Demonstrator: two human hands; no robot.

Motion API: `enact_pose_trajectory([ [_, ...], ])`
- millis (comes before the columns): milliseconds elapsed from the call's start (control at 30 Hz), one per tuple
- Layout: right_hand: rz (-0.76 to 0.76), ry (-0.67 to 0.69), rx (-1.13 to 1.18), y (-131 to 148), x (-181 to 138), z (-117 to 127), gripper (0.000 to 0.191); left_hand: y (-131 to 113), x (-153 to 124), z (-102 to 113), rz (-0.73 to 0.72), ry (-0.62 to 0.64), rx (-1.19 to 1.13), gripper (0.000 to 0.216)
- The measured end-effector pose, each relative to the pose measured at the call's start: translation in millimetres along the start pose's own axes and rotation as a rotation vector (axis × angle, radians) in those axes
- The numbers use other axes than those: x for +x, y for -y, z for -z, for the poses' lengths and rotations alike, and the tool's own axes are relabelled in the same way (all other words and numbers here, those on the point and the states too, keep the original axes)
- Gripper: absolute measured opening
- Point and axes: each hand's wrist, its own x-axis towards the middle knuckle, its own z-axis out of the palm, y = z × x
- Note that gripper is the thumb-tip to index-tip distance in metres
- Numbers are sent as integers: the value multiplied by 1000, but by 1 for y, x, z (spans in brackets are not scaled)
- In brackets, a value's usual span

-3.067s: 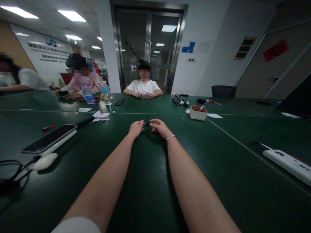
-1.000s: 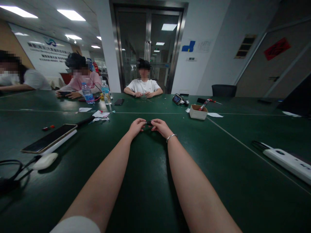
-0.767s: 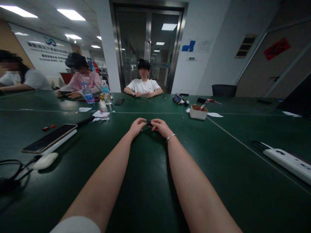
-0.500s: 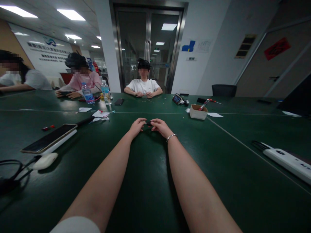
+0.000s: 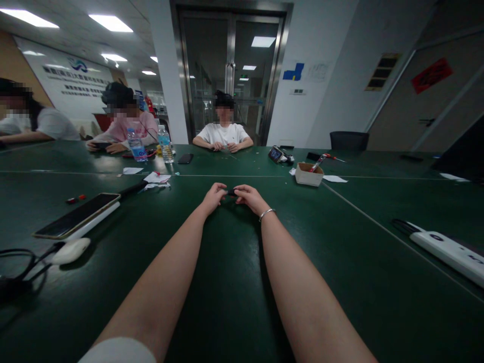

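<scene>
Both my arms stretch out over a dark green table. My left hand and my right hand meet fingertip to fingertip and pinch a small black object between them, just above the tabletop. The object is too small to name. A thin bracelet circles my right wrist.
A phone on a white block and a white mouse-like item lie at left. A white power strip lies at right. A small cardboard box, water bottles and three seated people sit farther back.
My hands stay joined on the small black object, with only slight finger shifts. The people across the table moved their heads a little.
</scene>
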Motion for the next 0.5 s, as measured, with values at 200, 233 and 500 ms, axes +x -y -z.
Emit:
enact_pose_trajectory([
  [200, -18, -1, -6, 0, 1, 1, 13, 1, 2, 0, 11, -57, 25, 24],
  [233, -17, 0, -5, 0, 1, 1, 13, 0, 2, 0, 28, -51, 14, 23],
  [500, -17, -4, 3, 1, 0, 0, 12, 0, 2, 0, 49, -17, -43, 23],
])
